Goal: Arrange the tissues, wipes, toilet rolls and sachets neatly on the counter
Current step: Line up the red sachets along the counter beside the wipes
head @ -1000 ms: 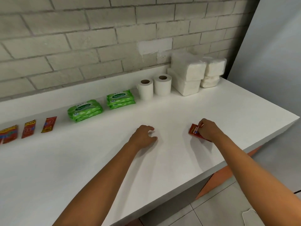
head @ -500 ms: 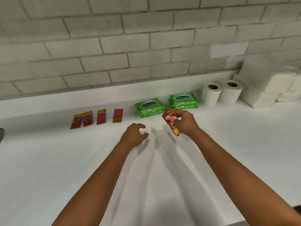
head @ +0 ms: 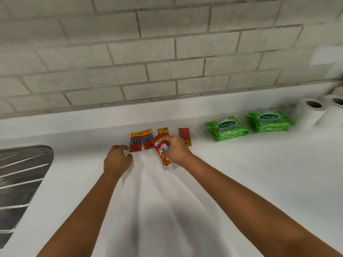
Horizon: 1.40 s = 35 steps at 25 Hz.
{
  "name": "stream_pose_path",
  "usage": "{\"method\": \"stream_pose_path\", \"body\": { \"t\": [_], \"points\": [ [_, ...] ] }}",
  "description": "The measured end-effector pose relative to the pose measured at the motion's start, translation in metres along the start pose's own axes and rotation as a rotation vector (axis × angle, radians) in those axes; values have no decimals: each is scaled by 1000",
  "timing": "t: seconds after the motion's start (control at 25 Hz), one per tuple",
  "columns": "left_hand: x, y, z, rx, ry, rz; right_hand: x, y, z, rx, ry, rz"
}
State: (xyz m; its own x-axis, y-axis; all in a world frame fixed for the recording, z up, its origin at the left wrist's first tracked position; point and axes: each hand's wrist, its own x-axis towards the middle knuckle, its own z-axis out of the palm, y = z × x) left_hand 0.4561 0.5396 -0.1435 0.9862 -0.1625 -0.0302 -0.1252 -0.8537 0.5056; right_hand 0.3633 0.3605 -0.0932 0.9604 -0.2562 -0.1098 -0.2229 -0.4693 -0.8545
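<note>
Head view of a white counter [head: 241, 182] below a grey brick wall [head: 167, 52]. The landmark is the row of red sachets [head: 146, 139] lying flat near the back of the counter, their top edges roughly level, which suggests they were laid out as one sorted group. The right hand [head: 175, 150] pinches a further red foil sachet [head: 163, 153] between thumb and fingertips, just in front of the row and overlapping its middle in the view; the sachet hangs tilted, lower end toward the person, so it is judged to be carried in for placement, not yet set down. Whether it touches the counter cannot be told. The left hand [head: 117, 160] hovers just in front of the row's left end, fingers loosely curled and parted, holding nothing; its position suggests readiness to steady or nudge the leftmost sachet. To the right of the row, well apart, lie two stacks of green Sanicare wipes packs [head: 227, 127], and beyond them two upright toilet rolls [head: 313, 113] stand against the back, like kept with like. To the left of the row, a ribbed steel sink drainboard [head: 20, 179] bounds the usable surface. The tissues are out of view.
</note>
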Motion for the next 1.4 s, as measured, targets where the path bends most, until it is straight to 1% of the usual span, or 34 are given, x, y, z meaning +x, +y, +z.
{"method": "stream_pose_path", "body": {
  "t": [0.12, 0.2, 0.24, 0.32, 0.4, 0.48, 0.64, 0.8, 0.88, 1.04, 1.16, 1.24, 1.32, 1.4],
  "points": [
    [22, -39, -7, 97, 72, -7, 25, -20, 32, -55, -42, -45],
    [36, -60, -7, 145, 63, 22, 45, -31, 53, -105, -67, -47],
    [43, -69, -5, 157, 62, 27, 55, -35, 63, -164, -85, -50],
    [51, -80, -1, 147, 111, 33, 74, -43, 84, -347, -121, -75],
    [56, -86, 4, 114, 178, 44, 87, -49, 103, -457, -124, -116],
    [59, -86, 7, 93, 205, 42, 101, -52, 118, -458, -115, -132],
    [63, -90, 8, 85, 213, 35, 124, -51, 141, -418, -68, -45],
    [65, -92, 11, 82, 228, 53, 135, -41, 157, -635, -76, -71],
    [66, -93, 11, 82, 240, 54, 135, -38, 161, -658, -46, -66],
    [64, -93, 11, 80, 239, 45, 123, -45, 147, -547, -20, -128],
    [58, -86, 2, 82, 149, -7, 107, -50, 115, -502, -10, -210],
    [49, -65, -7, 78, 105, -29, 92, -47, 85, -441, 12, -186],
    [35, -24, -16, 22, 117, 40, 77, -41, 52, -386, 45, -137],
    [24, 21, -23, -94, 75, 144, 65, -33, 22, -342, 93, -81]
  ]
}}
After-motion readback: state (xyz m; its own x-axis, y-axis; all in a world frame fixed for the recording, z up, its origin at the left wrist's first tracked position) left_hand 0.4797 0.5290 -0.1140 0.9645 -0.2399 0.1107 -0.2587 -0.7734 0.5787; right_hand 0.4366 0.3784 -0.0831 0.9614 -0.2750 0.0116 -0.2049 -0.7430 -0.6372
